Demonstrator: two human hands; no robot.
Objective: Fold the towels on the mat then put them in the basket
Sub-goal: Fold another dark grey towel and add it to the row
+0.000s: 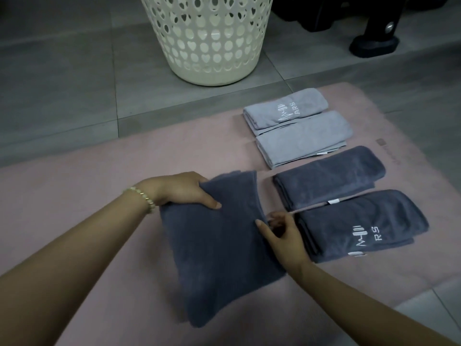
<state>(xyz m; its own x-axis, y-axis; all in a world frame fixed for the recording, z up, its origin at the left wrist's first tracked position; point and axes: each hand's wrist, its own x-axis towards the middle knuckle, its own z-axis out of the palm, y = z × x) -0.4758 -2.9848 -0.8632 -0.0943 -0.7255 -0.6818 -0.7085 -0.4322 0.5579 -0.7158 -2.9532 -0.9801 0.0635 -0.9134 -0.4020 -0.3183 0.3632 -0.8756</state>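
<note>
- The fingers (203,181) of the left hand (179,189) are clenching around the far left corner of a dark towel (219,258), with the thumb lying on top of the cloth.
- The fingers (263,227) of the right hand (283,234) are pinching the same towel's right edge, about halfway along it, so both hands are grasping this one piece.
- The dark towel is lying in the near middle of the pink mat (99,196). It is looking folded over at least once, but it is wider and looser than the finished ones, so I judge its folding to be only part done.
- Just to its right, four folded towels are sitting in a row on the mat: a dark logo towel (361,226) nearest, a plain dark towel (329,176) beyond it, then a plain grey towel (304,138), and a grey logo towel (287,111) farthest.
- The cream basket (209,46) is standing on the tiled floor (62,83) beyond the mat's far edge, well apart from the hands. Its rim is out of view, and through the holes I cannot tell whether anything is inside.
- By my reading, the folding is nearing its end, while moving the towels into the basket is looking not yet begun for these five.
</note>
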